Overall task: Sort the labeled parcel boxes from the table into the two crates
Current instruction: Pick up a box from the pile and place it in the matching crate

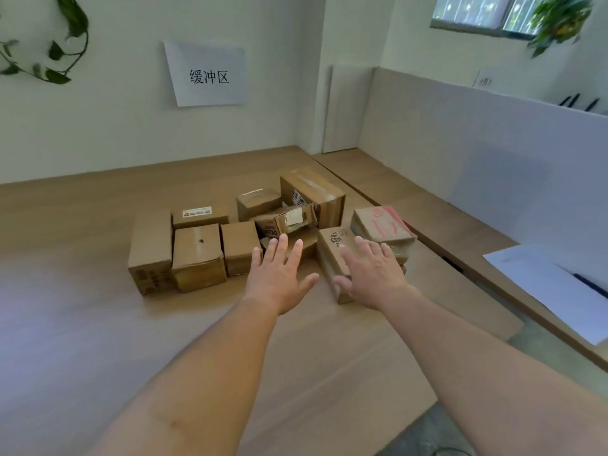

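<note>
- My left hand (279, 274) and right hand (373, 274) stretch forward side by side, a little apart. Both are palm down with fingers straight and spread, and neither holds anything.
- The parcel boxes sit in a loose cluster on the wooden table (98, 324) at my 12 o'clock. The two crates are out of view.
- My right hand is over a narrow box with black brush script (330, 255), at the 5 o'clock edge of the cluster. I cannot tell whether my palm touches it.
- My left hand is just beside that box, toward 9 o'clock.
- I judge the script box to be light, plain corrugated card that is stiff along its edges and springy in the panels. The surface is matte and dry, so it should not slip.
- I would press one palm on each long side, near the corners where the card resists best.
- The crumpled box (286, 220) at the centre has a loose flap and looks soft, so I would lift it from underneath and never by the flap.
- The dented box with a hole (197, 255), at 9 o'clock, bulges at the sides and its base would need support.
- The red-printed box (381, 225), at 3 o'clock, sits raised and tilted, so moving its neighbours may shift it.
</note>
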